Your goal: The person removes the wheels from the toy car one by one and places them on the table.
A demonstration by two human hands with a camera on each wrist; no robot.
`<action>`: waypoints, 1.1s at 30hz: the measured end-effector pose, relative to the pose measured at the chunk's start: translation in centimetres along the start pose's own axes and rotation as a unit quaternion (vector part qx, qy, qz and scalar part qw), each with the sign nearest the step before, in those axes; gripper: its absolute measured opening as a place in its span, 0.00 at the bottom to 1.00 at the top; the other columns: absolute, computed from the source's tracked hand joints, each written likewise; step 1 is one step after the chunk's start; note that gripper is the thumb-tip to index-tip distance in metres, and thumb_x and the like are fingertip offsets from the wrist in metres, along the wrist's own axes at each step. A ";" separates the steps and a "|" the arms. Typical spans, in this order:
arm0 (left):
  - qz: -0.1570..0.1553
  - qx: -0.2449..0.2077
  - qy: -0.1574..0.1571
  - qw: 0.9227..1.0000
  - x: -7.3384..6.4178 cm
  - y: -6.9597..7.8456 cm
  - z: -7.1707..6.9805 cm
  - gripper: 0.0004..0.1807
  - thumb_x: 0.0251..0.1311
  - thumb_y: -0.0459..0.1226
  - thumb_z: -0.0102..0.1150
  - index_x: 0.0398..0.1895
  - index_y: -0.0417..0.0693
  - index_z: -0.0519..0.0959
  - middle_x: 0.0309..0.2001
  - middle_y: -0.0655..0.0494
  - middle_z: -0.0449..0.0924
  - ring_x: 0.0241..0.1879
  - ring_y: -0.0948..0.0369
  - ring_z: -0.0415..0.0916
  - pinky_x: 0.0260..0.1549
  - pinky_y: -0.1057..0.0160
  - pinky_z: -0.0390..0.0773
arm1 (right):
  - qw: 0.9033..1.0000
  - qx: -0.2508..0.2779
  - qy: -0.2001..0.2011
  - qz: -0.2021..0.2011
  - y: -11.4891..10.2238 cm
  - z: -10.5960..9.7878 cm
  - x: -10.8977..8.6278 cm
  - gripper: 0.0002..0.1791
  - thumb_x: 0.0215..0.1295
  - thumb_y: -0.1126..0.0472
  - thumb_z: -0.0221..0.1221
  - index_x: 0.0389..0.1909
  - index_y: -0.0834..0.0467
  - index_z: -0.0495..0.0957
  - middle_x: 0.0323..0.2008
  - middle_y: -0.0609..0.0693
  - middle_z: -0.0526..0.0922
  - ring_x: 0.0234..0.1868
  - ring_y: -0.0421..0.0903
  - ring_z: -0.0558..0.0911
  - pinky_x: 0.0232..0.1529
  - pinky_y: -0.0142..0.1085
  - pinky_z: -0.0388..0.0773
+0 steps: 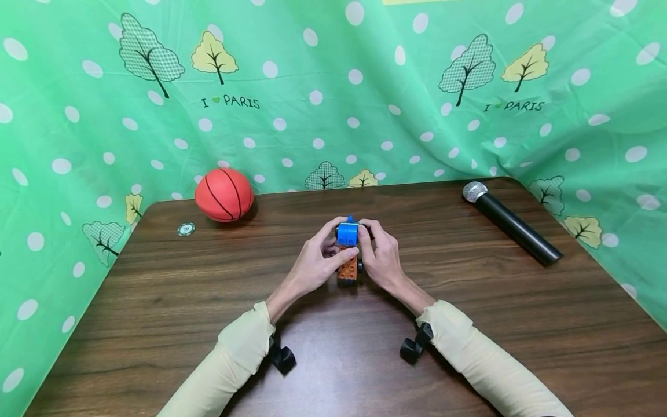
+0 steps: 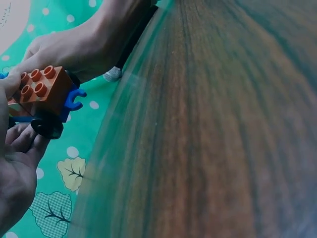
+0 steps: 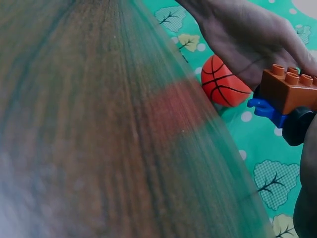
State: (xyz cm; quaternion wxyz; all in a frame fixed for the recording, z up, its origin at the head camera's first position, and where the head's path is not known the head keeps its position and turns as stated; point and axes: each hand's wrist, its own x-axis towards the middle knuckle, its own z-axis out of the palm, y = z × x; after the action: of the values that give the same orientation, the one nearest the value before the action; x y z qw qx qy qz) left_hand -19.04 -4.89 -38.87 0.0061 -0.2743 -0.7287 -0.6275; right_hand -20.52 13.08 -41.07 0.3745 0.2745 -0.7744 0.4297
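Observation:
Both hands hold a toy block vehicle in the middle of the head view, above the table. It has an orange studded brick (image 1: 347,270), a blue rounded block (image 1: 347,233) at its far end and black wheels (image 2: 47,126). A blue hook (image 3: 261,105) sticks out of its near end. My left hand (image 1: 314,262) grips the left side, thumb lying over the orange brick and other fingers beneath. On the right, my right hand (image 1: 384,255) pinches around the blue block's side; its fingertips are partly hidden behind the toy.
A red toy basketball (image 1: 224,195) sits at the table's back left, with a poker chip (image 1: 186,229) just in front of it. At the right lies a black microphone (image 1: 513,225) with a silver head. Behind the wooden table (image 1: 333,359) hangs a green dotted cloth (image 1: 333,92).

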 end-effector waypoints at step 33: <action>-0.010 -0.050 -0.005 0.999 0.0 -0.6 -0.7 0.32 0.68 0.31 0.66 0.74 0.48 0.68 0.46 0.43 0.86 0.42 0.55 0.86 0.47 0.56 0.83 | 0.996 0.031 -0.061 0.056 -0.6 0.0 0.1 0.09 0.80 0.69 0.48 0.52 0.66 0.76 0.33 0.56 0.79 0.31 0.48 0.77 0.33 0.41 0.74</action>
State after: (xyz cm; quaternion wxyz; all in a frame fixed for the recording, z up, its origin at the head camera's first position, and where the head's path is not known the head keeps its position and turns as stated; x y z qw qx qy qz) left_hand -19.50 -5.54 -39.28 -0.0175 -0.2704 -0.6993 -0.6615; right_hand -20.15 12.80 -40.75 0.2936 0.2678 -0.7964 0.4559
